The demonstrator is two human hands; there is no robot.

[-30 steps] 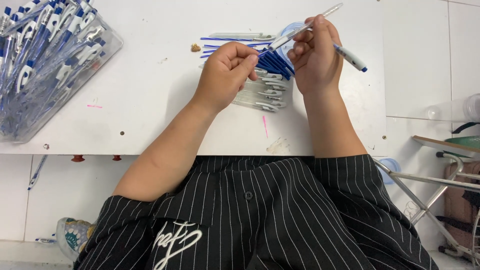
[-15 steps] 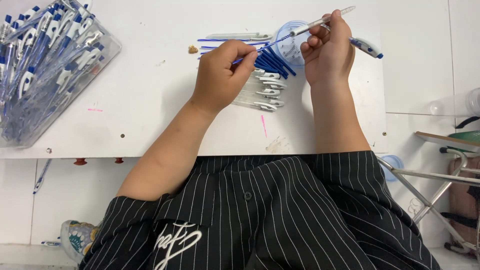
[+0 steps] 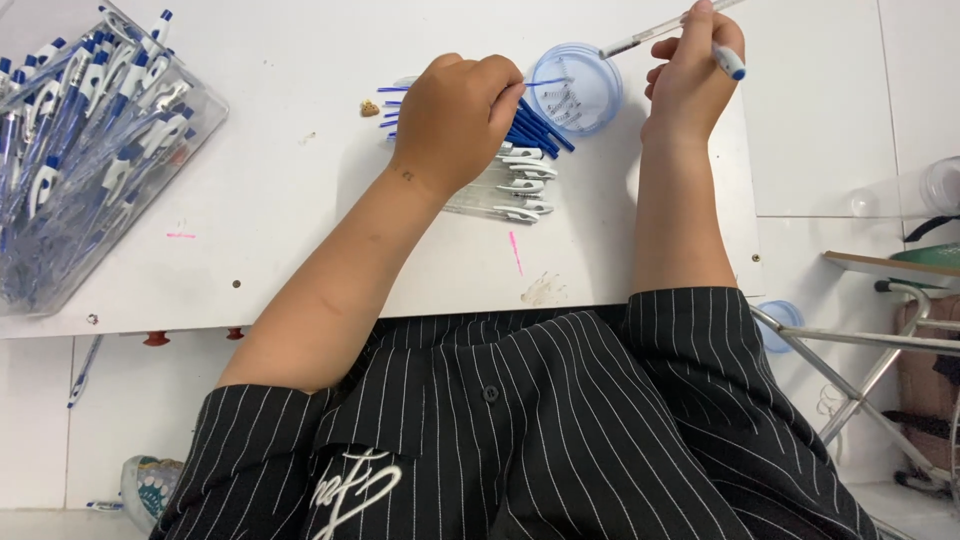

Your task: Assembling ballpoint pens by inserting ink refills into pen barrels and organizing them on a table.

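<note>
Left hand (image 3: 455,125) pinches a blue refill (image 3: 548,82); right hand (image 3: 692,75) grips apparently a clear barrel (image 3: 645,37).

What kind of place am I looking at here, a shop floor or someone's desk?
Most likely a small pen-assembly workbench: a clear bin heaped with finished blue-and-white pens, loose blue refills and clear barrels on the white table, and a small tub of springs.

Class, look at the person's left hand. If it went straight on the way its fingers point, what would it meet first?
The left hand pinches a thin blue refill that points right. Going straight on, it would probably first meet the round clear tub holding small springs, though how high the hand is above it is hard to tell.
</note>
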